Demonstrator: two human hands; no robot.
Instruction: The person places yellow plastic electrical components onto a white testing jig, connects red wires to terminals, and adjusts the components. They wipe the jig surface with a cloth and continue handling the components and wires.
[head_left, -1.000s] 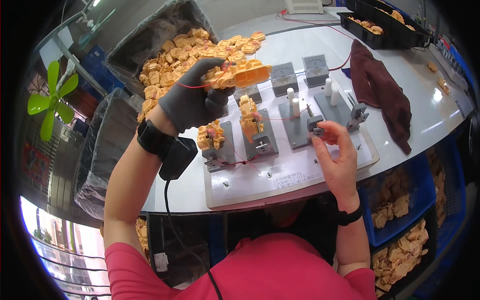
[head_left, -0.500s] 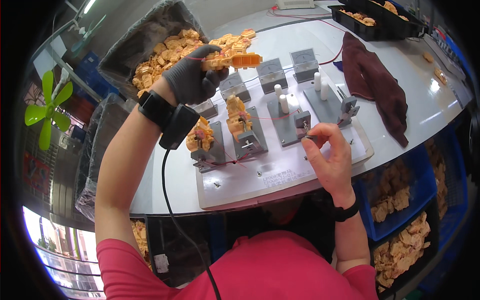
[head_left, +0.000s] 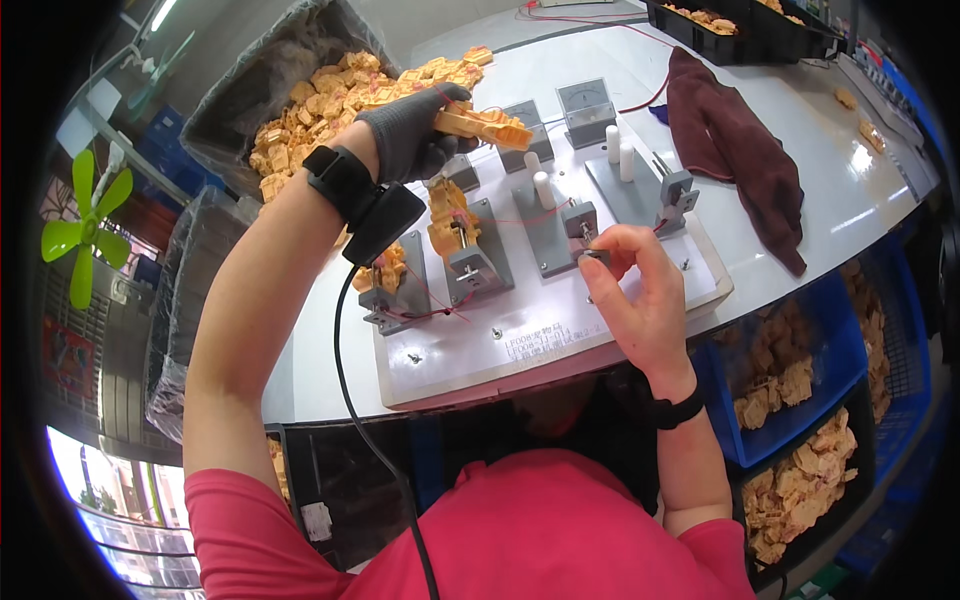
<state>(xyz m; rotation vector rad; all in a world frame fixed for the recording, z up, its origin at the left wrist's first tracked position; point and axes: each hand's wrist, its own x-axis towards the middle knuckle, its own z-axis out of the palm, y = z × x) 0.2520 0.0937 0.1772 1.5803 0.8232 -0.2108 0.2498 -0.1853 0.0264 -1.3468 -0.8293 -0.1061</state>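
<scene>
My gloved left hand is closed on a yellow-orange plastic part, held above the far side of a white test board. The part tilts, its right end lower. My bare right hand pinches the small clamp at the front of the third grey station, counted from the left. Two white posts stand behind that clamp. Similar yellow-orange parts sit in the first station and the second station. White posts also rise from the fourth station, which holds no part.
Grey meters line the board's back. A lined bin with a heap of yellow parts stands at far left. A dark red cloth lies on the right of the table. Blue crates with parts sit below the right edge.
My left hand has carried the part to the right relative to the board, and its right end now dips. My right hand stays at the same clamp. The whole view has shifted slightly.
</scene>
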